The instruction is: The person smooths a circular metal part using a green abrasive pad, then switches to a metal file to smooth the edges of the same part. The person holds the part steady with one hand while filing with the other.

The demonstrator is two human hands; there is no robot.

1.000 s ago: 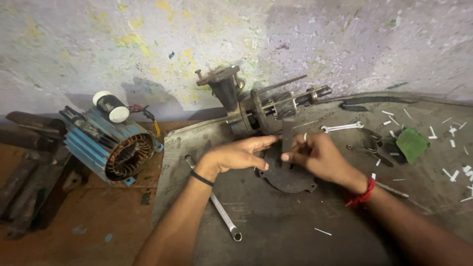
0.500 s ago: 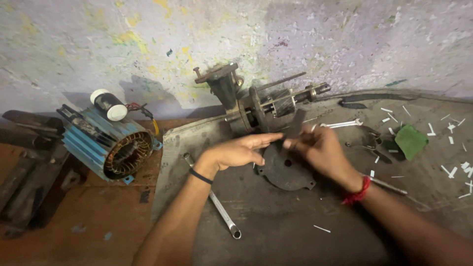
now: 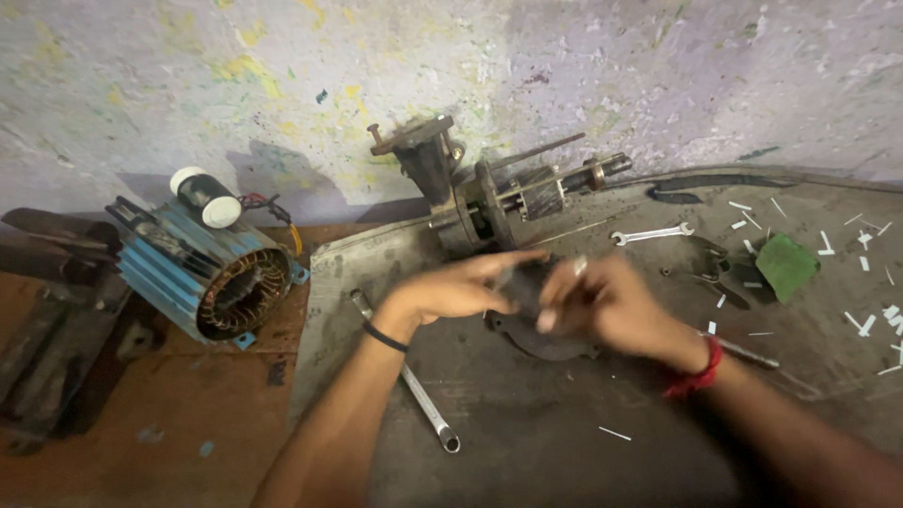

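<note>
— How are your hands set?

— Both forearms reach in from the near edge and meet at the middle of the grey metal sheet point(image 3: 564, 442). My left hand point(image 3: 456, 290) lies flat, fingers stretched out to the right, a black band on the wrist. My right hand point(image 3: 611, 306) is curled, knuckles up, a red thread at the wrist. Between them is a small dark part point(image 3: 525, 287); my right fingers are closed around it and my left fingertips touch it, but the blur hides how tight the hold is.

— Where is that part?

— Just above the dark round cover plate point(image 3: 541, 337) lying on the sheet, near the rotor and shaft assembly point(image 3: 489, 193) at the far wall.

— Anything coloured about?

— A blue finned motor housing point(image 3: 202, 273) stands to the left with a white-capped cylinder on top. A green square scrap point(image 3: 785, 265) lies far right among white slivers. A long spanner point(image 3: 404, 372) lies under my left forearm, a smaller one point(image 3: 649, 233) farther off.
</note>
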